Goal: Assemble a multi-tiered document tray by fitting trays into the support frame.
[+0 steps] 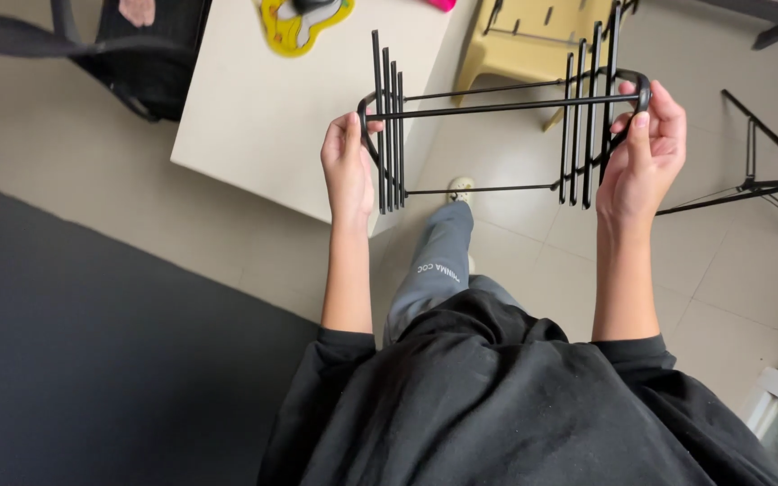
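Above the tiled floor point(740, 270), beside a pale bench point(263, 126), both hands hold a black wire rack point(497, 106) up in the air. Left hand point(348, 171) is clamped on its left end loop, right hand point(646, 157) on its right. A yellow flat shape point(299, 27) lies on the bench; a yellow plastic chair point(533, 40) stands behind.

Evenly and softly lit from overhead, moderately bright, with no hard glare anywhere. Only faint, diffuse shadows under the table point(263, 126) and the tripod point(767, 180) at right, on pale floor tiles point(542, 261). Sharp through the middle; mild wide-angle stretching toward the edges, slight softness on the dark mat point(92, 360) at near left.
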